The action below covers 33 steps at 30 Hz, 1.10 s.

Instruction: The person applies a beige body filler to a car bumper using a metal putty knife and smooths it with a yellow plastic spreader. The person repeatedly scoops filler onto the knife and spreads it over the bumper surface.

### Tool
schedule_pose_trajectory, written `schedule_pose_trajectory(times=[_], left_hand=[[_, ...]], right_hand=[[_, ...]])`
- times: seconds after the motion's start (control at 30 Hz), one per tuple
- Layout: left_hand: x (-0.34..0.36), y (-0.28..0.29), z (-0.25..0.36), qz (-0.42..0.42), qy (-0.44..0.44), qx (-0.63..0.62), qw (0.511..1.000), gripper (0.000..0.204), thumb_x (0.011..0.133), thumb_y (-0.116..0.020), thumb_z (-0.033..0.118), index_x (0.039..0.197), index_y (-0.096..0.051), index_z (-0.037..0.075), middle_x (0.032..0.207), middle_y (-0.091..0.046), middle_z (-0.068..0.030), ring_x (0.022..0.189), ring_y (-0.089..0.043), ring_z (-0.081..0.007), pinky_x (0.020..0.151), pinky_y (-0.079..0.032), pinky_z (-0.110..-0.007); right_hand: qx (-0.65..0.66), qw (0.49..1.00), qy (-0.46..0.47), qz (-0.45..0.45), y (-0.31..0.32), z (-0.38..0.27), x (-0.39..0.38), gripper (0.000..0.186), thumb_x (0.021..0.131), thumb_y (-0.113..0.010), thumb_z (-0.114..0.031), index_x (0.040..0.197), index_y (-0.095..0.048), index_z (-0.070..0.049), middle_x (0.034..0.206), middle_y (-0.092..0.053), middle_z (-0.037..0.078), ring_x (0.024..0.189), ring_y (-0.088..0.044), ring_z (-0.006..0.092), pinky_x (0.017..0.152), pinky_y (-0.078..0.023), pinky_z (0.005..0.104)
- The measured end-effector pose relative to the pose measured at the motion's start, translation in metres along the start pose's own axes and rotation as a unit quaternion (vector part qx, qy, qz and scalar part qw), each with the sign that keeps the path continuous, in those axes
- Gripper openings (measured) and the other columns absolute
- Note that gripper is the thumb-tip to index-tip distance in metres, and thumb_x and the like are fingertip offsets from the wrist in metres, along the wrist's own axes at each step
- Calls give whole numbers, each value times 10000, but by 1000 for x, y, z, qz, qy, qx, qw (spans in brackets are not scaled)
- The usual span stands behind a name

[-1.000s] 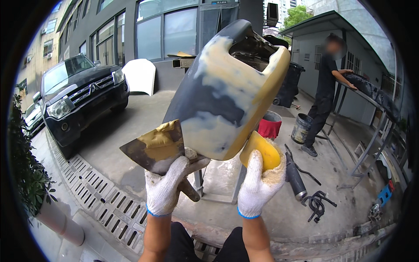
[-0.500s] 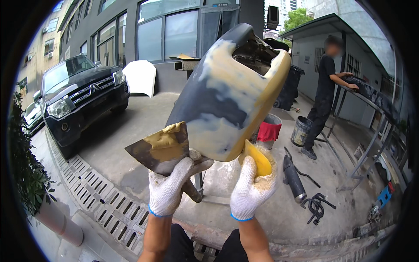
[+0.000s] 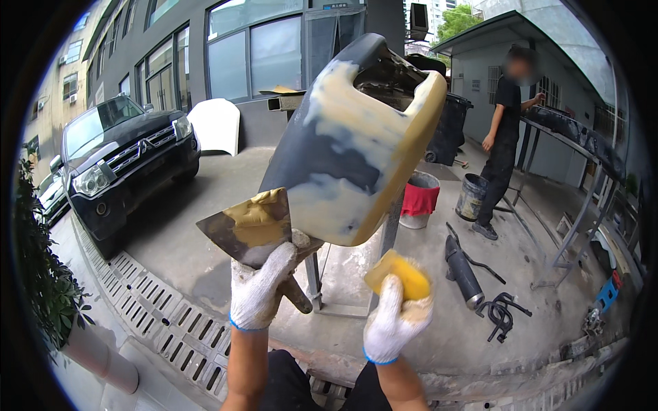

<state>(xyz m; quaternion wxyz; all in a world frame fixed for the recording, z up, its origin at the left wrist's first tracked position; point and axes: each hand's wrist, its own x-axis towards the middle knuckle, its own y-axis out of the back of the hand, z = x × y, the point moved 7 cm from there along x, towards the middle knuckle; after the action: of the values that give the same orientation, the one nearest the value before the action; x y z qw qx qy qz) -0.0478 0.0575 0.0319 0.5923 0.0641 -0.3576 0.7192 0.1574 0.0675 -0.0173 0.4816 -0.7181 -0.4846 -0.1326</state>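
Note:
In front of me stands a dark grey curved vehicle body panel (image 3: 336, 164), with patches of cream and tan filler and an opening at its upper end. My left hand (image 3: 260, 294), in a white knit glove, grips a wide putty knife (image 3: 240, 241) below the panel's lower left. A lump of yellow-brown putty (image 3: 260, 214) lies on its blade. My right hand (image 3: 397, 325), also gloved, pinches a yellow plastic spreader (image 3: 404, 275) between thumb and fingers. The spreader is held apart from the panel, below its lower right edge. Filler stains the right glove's fingers.
A metal stand (image 3: 336, 310) shows beneath the panel. On the right lie a dark cylinder (image 3: 460, 274) and bent black tubes (image 3: 504, 315). Farther back are a red-draped bucket (image 3: 419, 198) and a person (image 3: 504, 130) beside a metal rack (image 3: 562, 137). A black car (image 3: 123, 154) is parked left.
My right hand with the spreader has moved down, away from the panel's lower edge. My left hand keeps the putty knife nearly in place. The other person has lowered one arm.

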Motion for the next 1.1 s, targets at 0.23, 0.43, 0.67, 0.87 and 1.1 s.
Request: schedule_pose_trajectory(times=[0.23, 0.43, 0.67, 0.87, 1.1], left_hand=[[-1, 1, -1, 26, -36, -20, 999, 339, 866, -663, 108, 1137, -591, -82, 932, -641, -158, 688, -657, -236, 354, -538, -343], [-3, 6, -6, 13, 16, 20, 1000, 283, 882, -619, 77, 1118, -572, -71, 1067, -659, -201, 1017, -659, -374, 947, -508, -493], [-5, 9, 0, 30, 13, 36, 999, 309, 875, -627, 69, 1136, -555, -80, 1007, -665, -190, 956, -680, -343, 816, -558, -415], [-3, 0, 3, 26, -2, 26, 999, 324, 883, -654, 121, 1126, -591, -83, 965, -645, -173, 591, -666, -244, 345, -524, -324], [-3, -3, 5, 4, 19, 40, 999, 377, 888, -616, 92, 1204, -518, -87, 946, -652, -184, 857, -692, -321, 378, -569, -376]], right_hand=[[15, 997, -68, -25, -1, 22, 40, 292, 892, -632, 32, 1174, -559, 51, 1121, -631, 107, 1013, -605, 143, 896, -500, 280], [33, 997, -62, -12, -9, 20, 44, 265, 885, -632, 46, 1144, -578, 56, 1104, -641, 107, 994, -612, 141, 891, -499, 281], [3, 1000, -16, -7, -19, 10, 40, 244, 893, -625, 33, 1132, -586, 55, 1093, -636, 100, 984, -610, 147, 878, -497, 277], [-9, 1000, 4, 1, -25, 2, 45, 258, 904, -617, 26, 1157, -580, 62, 1086, -641, 114, 976, -619, 156, 866, -510, 281], [-28, 1000, -8, 5, -31, -2, 47, 267, 909, -615, 18, 1166, -577, 76, 1069, -652, 127, 953, -630, 158, 844, -529, 278]])
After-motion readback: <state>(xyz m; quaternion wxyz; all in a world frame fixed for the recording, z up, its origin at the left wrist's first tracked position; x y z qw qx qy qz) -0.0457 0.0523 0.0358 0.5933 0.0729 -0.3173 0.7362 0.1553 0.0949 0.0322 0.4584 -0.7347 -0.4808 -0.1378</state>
